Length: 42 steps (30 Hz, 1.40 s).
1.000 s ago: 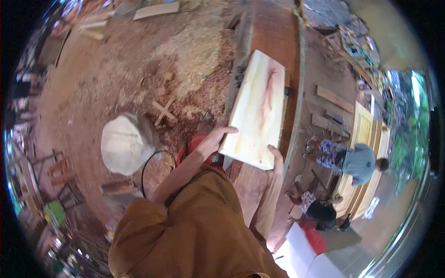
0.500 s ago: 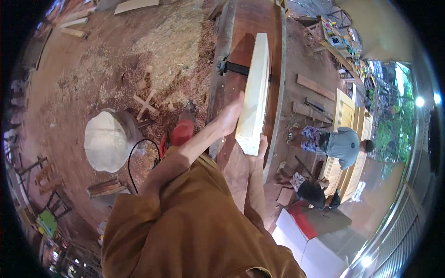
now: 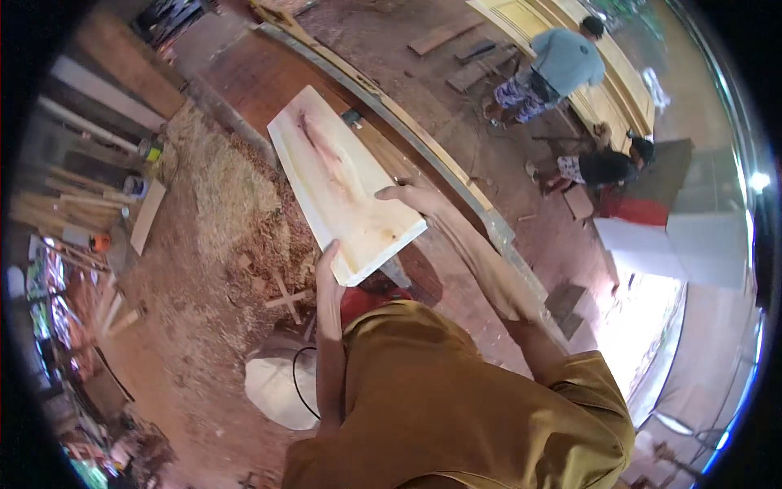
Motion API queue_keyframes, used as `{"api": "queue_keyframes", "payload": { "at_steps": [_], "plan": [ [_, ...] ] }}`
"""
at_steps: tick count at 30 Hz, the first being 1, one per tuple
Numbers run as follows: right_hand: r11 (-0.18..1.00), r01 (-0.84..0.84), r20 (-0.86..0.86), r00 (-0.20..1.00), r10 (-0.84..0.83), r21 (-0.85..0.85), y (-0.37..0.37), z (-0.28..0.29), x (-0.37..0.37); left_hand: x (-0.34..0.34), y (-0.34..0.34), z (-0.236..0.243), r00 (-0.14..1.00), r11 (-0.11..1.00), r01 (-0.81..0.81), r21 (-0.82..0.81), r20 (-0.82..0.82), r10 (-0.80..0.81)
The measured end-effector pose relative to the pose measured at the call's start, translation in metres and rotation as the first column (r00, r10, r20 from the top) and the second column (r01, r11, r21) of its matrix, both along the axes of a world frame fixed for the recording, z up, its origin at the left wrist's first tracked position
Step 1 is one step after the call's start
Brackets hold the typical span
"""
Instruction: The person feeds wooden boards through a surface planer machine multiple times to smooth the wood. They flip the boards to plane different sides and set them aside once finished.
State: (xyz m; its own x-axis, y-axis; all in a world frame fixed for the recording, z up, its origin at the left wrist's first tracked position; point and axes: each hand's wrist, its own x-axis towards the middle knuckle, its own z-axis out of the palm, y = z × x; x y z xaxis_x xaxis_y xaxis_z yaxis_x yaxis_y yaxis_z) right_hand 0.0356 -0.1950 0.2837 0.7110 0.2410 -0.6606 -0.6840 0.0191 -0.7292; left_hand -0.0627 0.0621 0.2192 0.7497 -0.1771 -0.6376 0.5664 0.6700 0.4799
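A thick, pale wooden board with a reddish-brown streak along its broad face is held up in front of me, over the workbench. My left hand grips its near left corner, thumb along the edge and the other fingers out of sight beneath. On the right edge, my right hand has its thumb on the face, its fingers hidden under the wood. The long reddish-brown workbench runs below and beyond the board.
Wood shavings cover the floor left of the bench, with a wooden cross near a pale, round-topped sack-like object. At the right, one person bends beside carved door panels; another person crouches nearer. Planks stand at far left.
The board has turned from its narrow edge to show its broad face, and tilted to the left. My right hand has come up onto its right edge; my left hand has moved to the near corner.
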Motion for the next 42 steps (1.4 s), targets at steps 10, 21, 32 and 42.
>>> {"api": "queue_keyframes", "payload": {
  "at_steps": [10, 21, 32, 42],
  "plan": [
    [0.29, -0.192, 0.042, 0.765, 0.643, -0.938, -0.089, 0.093, -0.196, 0.021, -0.029, 0.004, 0.74, 0.322, -0.188, 0.928, 0.349, -0.575],
    [0.298, -0.493, -0.351, 0.836, 0.422, -0.817, -0.189, -0.036, -0.347, 0.114, -0.083, 0.015, -0.364, 0.146, -0.247, 0.958, 0.048, -0.93],
    [0.545, 0.131, 0.417, 0.793, 0.443, -0.828, -0.048, -0.177, 0.02, 0.098, -0.084, -0.017, -0.242, 0.165, -0.258, 0.952, 0.102, -0.965],
    [0.305, -0.089, 0.129, 0.771, 0.624, -0.948, 0.038, -0.226, 0.188, 0.092, -0.075, -0.035, -0.17, 0.222, -0.309, 0.925, 0.176, -0.97]
  ]
}}
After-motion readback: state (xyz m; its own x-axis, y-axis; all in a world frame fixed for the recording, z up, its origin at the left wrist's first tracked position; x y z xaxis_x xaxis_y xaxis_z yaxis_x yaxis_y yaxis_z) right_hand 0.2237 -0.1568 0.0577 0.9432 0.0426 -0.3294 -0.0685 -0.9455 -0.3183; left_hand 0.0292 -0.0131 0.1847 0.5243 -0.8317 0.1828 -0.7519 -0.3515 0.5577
